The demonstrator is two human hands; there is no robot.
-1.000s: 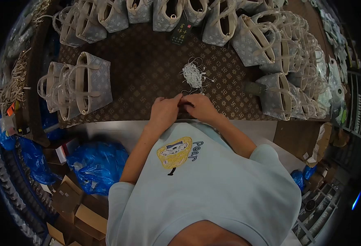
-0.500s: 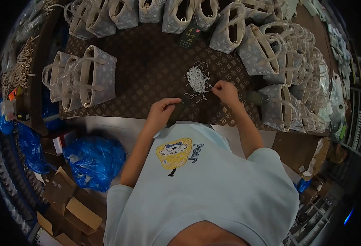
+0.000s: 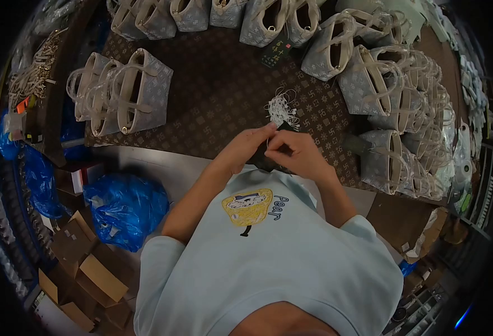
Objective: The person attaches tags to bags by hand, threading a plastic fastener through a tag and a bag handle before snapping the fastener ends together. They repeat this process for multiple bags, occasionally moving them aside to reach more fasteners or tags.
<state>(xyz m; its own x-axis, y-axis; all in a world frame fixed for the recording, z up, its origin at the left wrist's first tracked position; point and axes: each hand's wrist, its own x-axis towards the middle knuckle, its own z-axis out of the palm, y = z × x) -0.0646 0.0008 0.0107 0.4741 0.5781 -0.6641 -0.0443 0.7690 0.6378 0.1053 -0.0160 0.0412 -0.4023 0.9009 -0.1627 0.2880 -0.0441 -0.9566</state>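
The table [image 3: 218, 101] has a brown surface with a repeating lighter pattern. A pile of white strings [image 3: 280, 108] lies between the near edge and the far handbags [image 3: 193, 17], which stand in a row. Three grey handbags [image 3: 156, 98] stand grouped at the left. A larger cluster of handbags [image 3: 363, 87] occupies the right side, closely packed.

Before one white cord pile [image 3: 282, 110]: one left hand [image 3: 247, 144], one right hand [image 3: 302, 155]. Left of it: three handbags [image 3: 153, 101]; beyond it: a row of six; right of it: more, too overlapped to count. At least two dark tags [image 3: 274, 54]: one beyond, one right of it.
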